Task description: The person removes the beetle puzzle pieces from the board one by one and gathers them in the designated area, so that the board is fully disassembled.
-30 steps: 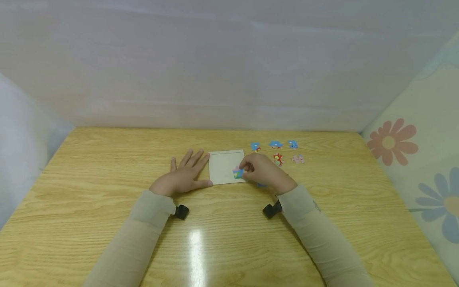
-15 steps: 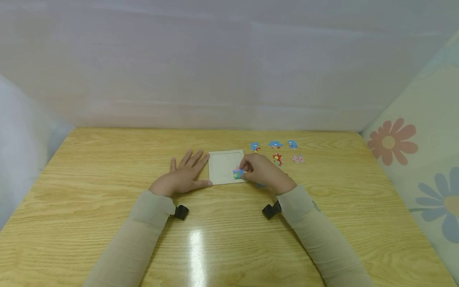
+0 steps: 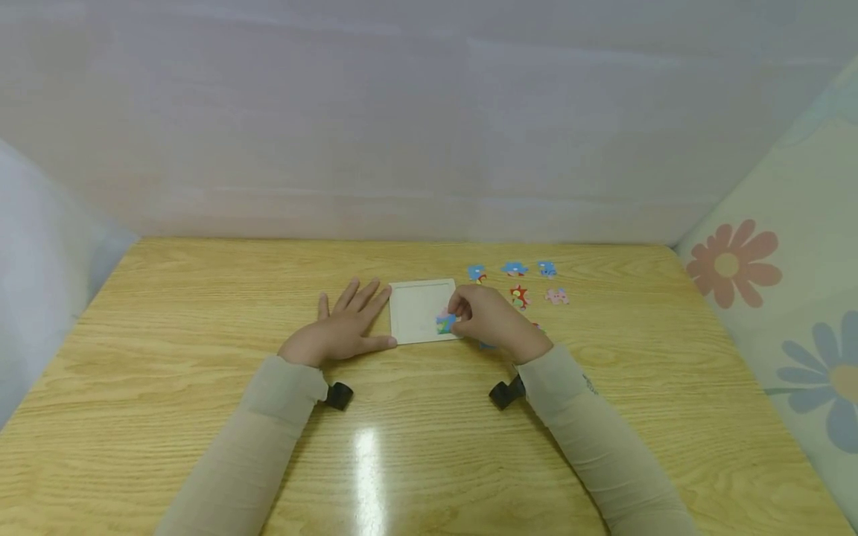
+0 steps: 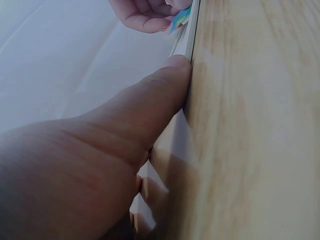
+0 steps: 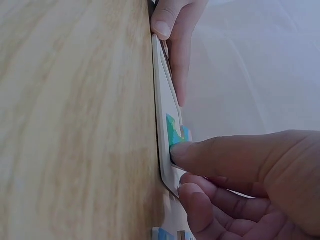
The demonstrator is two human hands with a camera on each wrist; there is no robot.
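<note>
A white puzzle tray (image 3: pixel 415 307) with a raised rim lies on the table in the head view. My left hand (image 3: pixel 342 331) rests flat at its left side, fingers spread and straight, thumb and fingertips at the tray's edge. At the tray's lower right corner my right hand (image 3: pixel 492 320) pinches a blue, green and pink puzzle piece (image 3: pixel 444 323) between thumb and fingers. In the right wrist view the thumb lies on the puzzle piece (image 5: pixel 173 131), close over the tray floor. The piece's right part is hidden by the fingers.
Several loose puzzle pieces lie right of the tray, among them a blue one (image 3: pixel 515 269), a red one (image 3: pixel 519 297) and a pink one (image 3: pixel 557 296). Another blue piece (image 3: pixel 488 345) shows partly under the right hand. A pale curtain (image 3: pixel 402 149) hangs behind the table (image 3: pixel 234 283).
The right hand and the puzzle piece shift only very slightly at the tray's lower right corner. The left hand stays in place.
</note>
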